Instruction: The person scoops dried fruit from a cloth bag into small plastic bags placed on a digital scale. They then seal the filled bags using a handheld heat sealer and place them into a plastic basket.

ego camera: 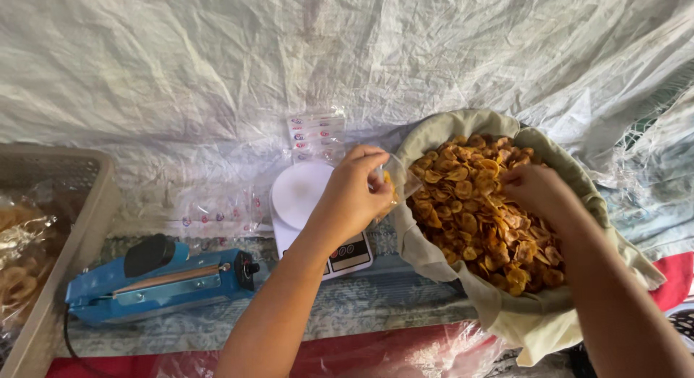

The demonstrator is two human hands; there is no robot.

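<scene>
**Hands at the chip basket**

The left hand (352, 194) pinches a clear little bag (394, 183) at the basket's edge. The right hand (533, 190) curls down into the golden chips (477, 219), fingers bunched (I cannot tell what they grip). The cloth-lined basket (434, 136) sits on a patterned bench (390, 295) by a white scale (300, 194), a blue sealer (163, 280) and flat clear bags (316, 136) with red and blue dots.

Clear bag (394, 184) — upright; chips (481, 212) heaped.

Scale (300, 194) between sealer (163, 277) at left and chip basket (434, 136) at right.
</scene>
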